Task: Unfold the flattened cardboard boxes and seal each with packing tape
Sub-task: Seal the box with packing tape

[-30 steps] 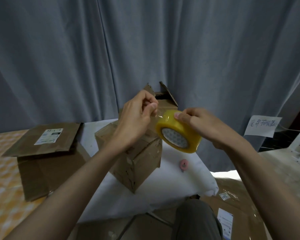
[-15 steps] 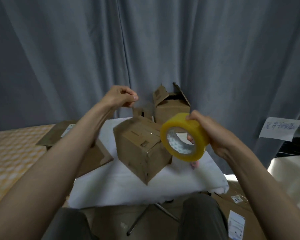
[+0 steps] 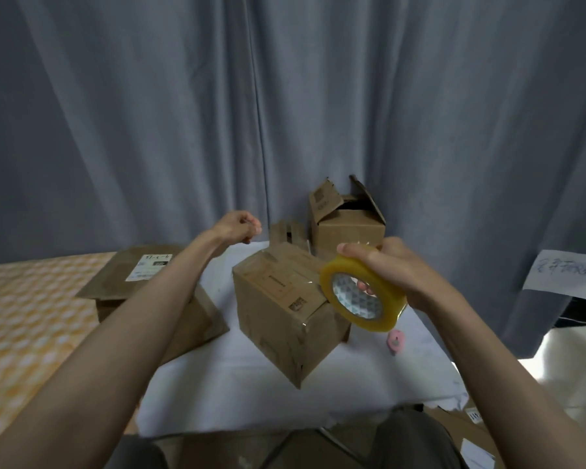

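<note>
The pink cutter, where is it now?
In the head view, the pink cutter lies on the white table, right of the box, below the tape roll.

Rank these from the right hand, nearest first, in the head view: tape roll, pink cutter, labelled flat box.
1. Tape roll: held in the right hand.
2. Pink cutter: on the white cloth, just below the roll.
3. Labelled flat box: far left, beyond the left arm.

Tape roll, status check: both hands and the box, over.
Right hand grips tape roll. Left hand pinched, tape strand not discernible. Closed box on table below roll. Nothing blocking.
</note>
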